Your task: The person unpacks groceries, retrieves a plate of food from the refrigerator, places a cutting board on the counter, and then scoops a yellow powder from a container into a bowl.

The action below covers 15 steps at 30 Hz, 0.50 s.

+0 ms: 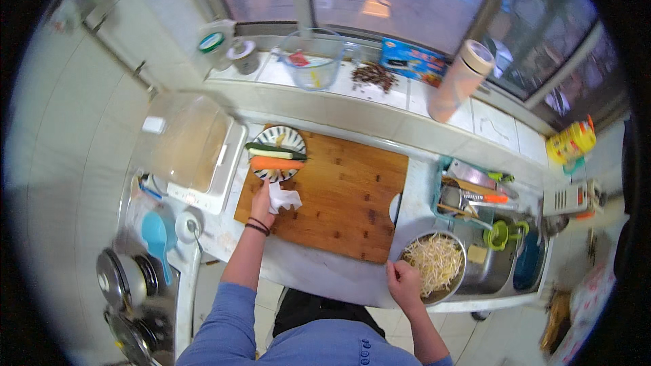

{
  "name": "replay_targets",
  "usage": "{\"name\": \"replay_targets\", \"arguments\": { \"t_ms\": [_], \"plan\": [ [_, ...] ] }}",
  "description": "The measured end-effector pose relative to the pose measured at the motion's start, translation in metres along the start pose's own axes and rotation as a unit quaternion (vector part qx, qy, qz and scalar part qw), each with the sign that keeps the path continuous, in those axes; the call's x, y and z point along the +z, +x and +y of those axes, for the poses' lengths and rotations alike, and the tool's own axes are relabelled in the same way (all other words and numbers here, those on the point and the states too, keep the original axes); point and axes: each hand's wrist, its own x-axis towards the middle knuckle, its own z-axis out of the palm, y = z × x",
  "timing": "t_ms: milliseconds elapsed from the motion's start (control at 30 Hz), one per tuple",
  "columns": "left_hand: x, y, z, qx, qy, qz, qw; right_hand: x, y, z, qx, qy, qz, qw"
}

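My left hand (262, 202) grips a crumpled white paper tissue (285, 199) at the left part of a wooden cutting board (335, 193). Just beyond that hand, a striped plate (290, 134) carries a piece of carrot (274, 163) and a cut green zucchini or cucumber (269, 151). My right hand (405, 283) is curled into a loose fist near the board's front right corner, with nothing visible in it. Beside it sits a metal bowl (464, 270) full of bean sprouts (434, 260); whether the hand touches the bowl is unclear.
Right of the board, a teal basket (436, 198) holds a cleaver (470, 173) and a peeler, by a metal sink (491, 277). A lidded clear container (188, 137) stands left. The tiled sill bears a glass measuring jug (310, 68) and a pink bottle (457, 84). Pots (119, 277) stand lower left.
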Motion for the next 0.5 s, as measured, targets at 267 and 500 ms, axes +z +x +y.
{"name": "replay_targets", "arguments": {
  "t_ms": [267, 500],
  "plan": [
    [-0.015, -0.222, -0.035, -0.048, -0.172, -0.056, 0.982, 0.063, 0.023, -0.075, -0.181, 0.008, -0.308, 0.934],
    [-0.052, -0.347, -0.054, 0.124, 0.101, -0.002, 0.987, 0.135, -0.042, -0.147, -0.16, 0.188, -0.532, 0.81]
  ]
}}
